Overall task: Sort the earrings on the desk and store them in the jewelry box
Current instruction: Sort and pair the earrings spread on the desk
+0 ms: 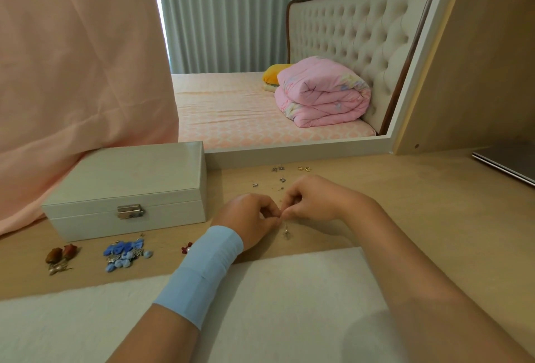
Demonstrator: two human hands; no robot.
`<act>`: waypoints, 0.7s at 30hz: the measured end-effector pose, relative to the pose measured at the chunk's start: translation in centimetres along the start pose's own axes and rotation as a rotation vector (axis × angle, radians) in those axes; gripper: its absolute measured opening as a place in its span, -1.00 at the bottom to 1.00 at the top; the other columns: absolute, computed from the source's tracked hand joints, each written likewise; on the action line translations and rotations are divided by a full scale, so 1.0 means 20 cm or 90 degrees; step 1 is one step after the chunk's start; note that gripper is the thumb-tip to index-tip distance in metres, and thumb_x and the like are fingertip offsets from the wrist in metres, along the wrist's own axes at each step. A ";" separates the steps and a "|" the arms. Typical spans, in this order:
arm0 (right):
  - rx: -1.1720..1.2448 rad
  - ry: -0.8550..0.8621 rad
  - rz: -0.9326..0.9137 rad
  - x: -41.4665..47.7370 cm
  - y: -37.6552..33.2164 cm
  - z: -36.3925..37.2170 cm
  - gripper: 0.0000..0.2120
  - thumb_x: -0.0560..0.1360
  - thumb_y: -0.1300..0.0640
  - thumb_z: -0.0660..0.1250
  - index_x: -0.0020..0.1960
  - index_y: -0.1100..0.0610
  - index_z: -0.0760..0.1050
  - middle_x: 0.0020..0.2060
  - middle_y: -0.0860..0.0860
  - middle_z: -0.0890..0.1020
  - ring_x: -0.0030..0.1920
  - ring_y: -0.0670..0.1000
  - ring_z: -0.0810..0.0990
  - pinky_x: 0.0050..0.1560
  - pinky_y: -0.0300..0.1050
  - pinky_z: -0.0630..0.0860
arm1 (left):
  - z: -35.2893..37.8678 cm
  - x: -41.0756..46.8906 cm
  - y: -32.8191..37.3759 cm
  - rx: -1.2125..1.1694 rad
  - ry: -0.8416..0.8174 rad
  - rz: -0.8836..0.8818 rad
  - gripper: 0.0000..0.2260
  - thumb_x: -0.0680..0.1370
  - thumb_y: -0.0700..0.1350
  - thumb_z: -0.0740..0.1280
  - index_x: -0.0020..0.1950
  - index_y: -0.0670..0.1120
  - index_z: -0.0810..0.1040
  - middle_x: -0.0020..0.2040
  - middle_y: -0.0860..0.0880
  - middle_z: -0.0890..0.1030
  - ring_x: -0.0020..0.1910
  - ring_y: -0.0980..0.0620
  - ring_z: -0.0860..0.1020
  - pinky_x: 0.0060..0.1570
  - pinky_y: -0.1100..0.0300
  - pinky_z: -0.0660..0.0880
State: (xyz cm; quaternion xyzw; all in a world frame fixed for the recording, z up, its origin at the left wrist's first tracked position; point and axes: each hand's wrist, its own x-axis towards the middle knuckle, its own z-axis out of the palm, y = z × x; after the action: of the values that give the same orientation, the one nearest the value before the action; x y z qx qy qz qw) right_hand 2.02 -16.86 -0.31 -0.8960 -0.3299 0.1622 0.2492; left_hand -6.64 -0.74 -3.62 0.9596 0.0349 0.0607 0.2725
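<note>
Two hands are brought together over the desk (376, 203): the left hand (249, 218) and right hand (309, 200) are both pinched shut on one dangling silver earring (286, 231), whose pendant hangs just below the fingertips. Small studs (278, 177) and gold hoops (304, 169) are scattered beyond. The jewelry box (130, 189) is seen closed and latched at left, with blue earrings (127, 252) and red earrings (60, 255) laid before it.

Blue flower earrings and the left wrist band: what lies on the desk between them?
A small dark red earring with a white pearl lies there, right beside the wrist band; toward the blue flower earrings the desk is bare, in the head view.
</note>
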 end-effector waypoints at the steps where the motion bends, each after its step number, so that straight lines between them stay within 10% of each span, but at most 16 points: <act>1: 0.016 0.003 -0.001 -0.01 0.01 -0.02 -0.96 0.48 0.12 0.51 -0.12 0.00 0.73 -0.29 -0.15 0.68 -0.31 -0.24 0.58 -0.24 -0.29 0.45 | 0.00 0.01 0.01 -0.025 0.010 0.003 -0.93 0.52 0.07 0.40 -0.15 0.23 0.56 -0.14 0.23 0.58 -0.13 0.22 0.52 0.02 0.16 0.55; 14: 0.221 0.216 0.043 -0.08 0.26 -0.24 -0.93 0.56 0.19 0.43 -0.01 0.09 0.69 -0.20 -0.02 0.74 -0.50 -0.16 0.46 -0.35 -0.26 0.45 | -0.14 0.19 0.20 -0.272 0.070 0.079 -0.93 0.46 -0.09 0.51 -0.13 0.04 0.64 -0.21 0.07 0.70 -0.16 0.09 0.66 0.04 0.22 0.55; 21: 0.089 0.174 0.154 -0.06 0.40 -0.17 -0.80 0.48 0.19 0.49 0.05 -0.04 0.72 -0.08 -0.12 0.69 -0.03 -0.12 0.64 0.05 -0.21 0.51 | -0.03 0.21 0.22 -0.065 -0.108 0.054 -0.92 0.48 -0.04 0.47 -0.15 0.15 0.63 -0.17 0.20 0.66 -0.18 0.21 0.59 0.03 0.23 0.50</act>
State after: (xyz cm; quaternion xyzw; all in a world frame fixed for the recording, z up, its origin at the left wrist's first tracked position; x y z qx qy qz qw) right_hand 6.91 -24.11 -1.80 -0.9233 -0.1708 0.0902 0.3318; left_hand -2.50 -3.80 -0.33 0.9469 -0.0323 -0.0074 0.3199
